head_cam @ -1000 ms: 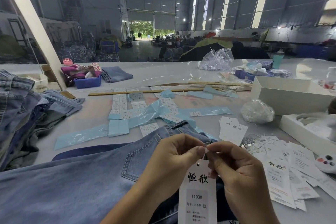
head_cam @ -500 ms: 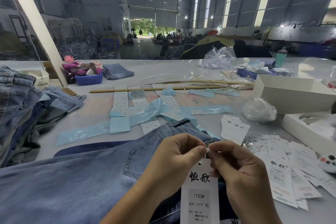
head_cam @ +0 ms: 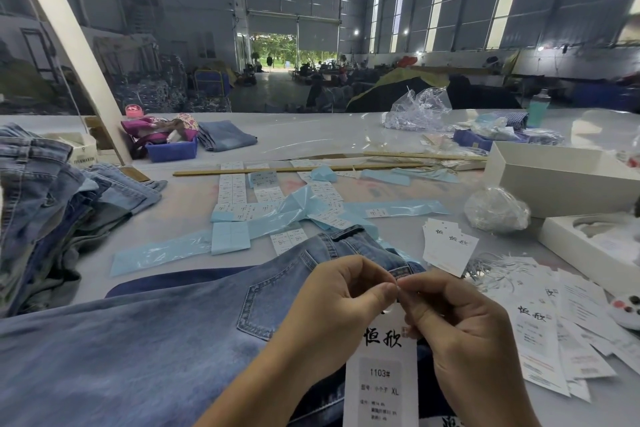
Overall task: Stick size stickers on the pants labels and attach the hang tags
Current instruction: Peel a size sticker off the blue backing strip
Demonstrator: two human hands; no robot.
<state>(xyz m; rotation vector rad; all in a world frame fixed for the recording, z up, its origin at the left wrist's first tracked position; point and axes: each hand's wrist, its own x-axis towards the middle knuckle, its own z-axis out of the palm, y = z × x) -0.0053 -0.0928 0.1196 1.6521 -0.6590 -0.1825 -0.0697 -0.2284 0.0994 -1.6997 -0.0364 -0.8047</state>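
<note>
Hang tag (head_cam: 381, 371) over jeans (head_cam: 145, 340) | left hand (head_cam: 339, 315) and right hand (head_cam: 460, 333) fingers pinching its top

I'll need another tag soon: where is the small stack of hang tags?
In the head view the stack of hang tags lies on the table right of centre, just beyond the right hand, between the jeans' waistband and the crumpled plastic bag.

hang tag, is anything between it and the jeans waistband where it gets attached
Nothing visible does. The hang tag hangs just below the jeans waistband, its top pinched between the left hand and right hand. The fingertips hide the attachment point itself.
</note>
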